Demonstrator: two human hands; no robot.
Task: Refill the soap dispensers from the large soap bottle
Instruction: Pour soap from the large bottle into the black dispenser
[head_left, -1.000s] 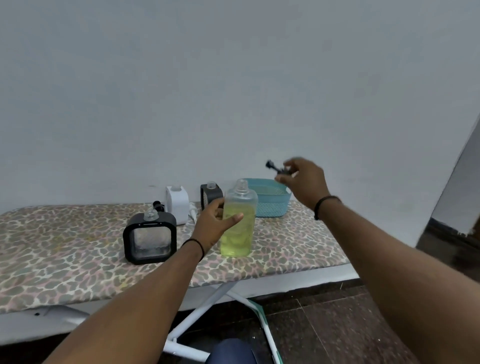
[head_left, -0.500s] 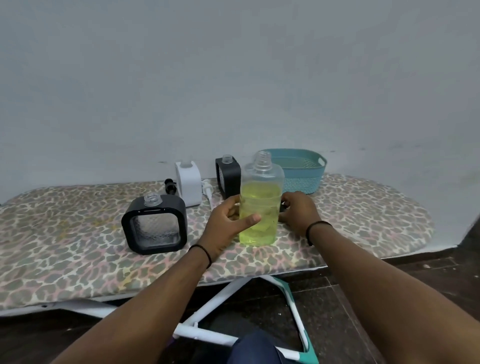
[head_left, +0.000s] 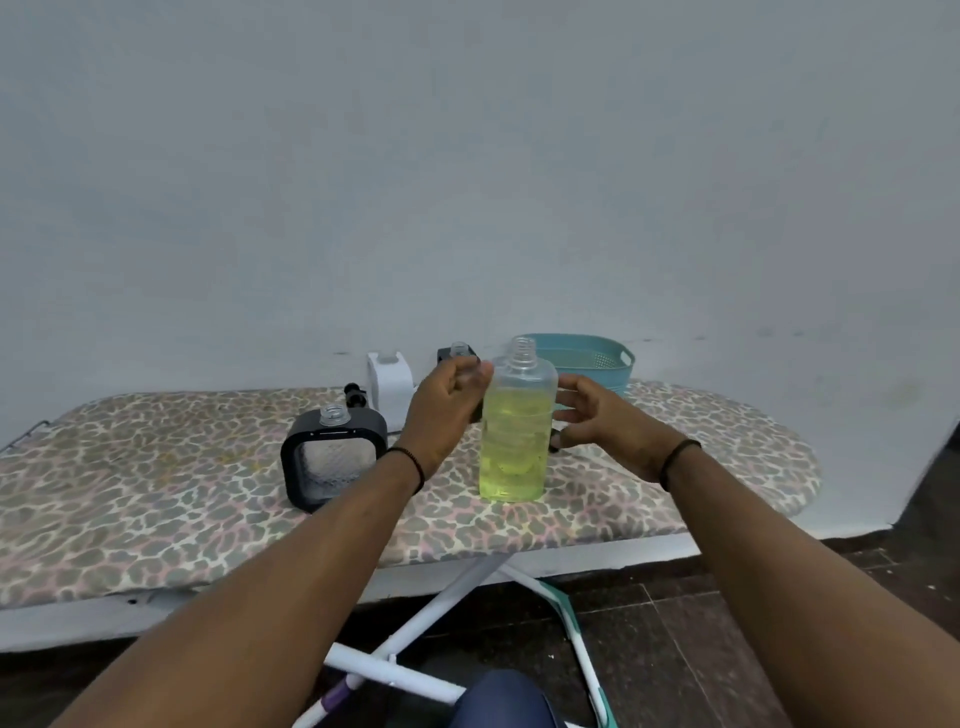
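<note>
The large soap bottle (head_left: 515, 426) stands upright on the leopard-print ironing board (head_left: 156, 519), uncapped, its threaded neck bare, with yellow-green soap filling about two thirds of it. The left hand (head_left: 447, 410) is at its upper left shoulder with fingers loosely curled; whether they touch the bottle I cannot tell, and they do not seem to grip it. The right hand (head_left: 592, 421) hovers just right of the bottle, fingers spread and relaxed, holding nothing. Left of the bottle stands a black square dispenser (head_left: 332, 457) with its neck open; behind it are a white dispenser (head_left: 390, 387) and a second black dispenser (head_left: 457, 354), largely hidden by the left hand, both also without pumps. A black pump head (head_left: 354, 396) lies near the white one, and a teal basket (head_left: 587, 361) sits at the back right. The step in hand looks like taking up the bottle to pour. To do it well, wrap one hand firmly round the bottle's middle, steady the nearest dispenser with the other, bring the two necks close, and tilt slowly: the dispenser mouths are narrow, the padded board may let things wobble, and soap spilled on the cover would soak in.
</note>
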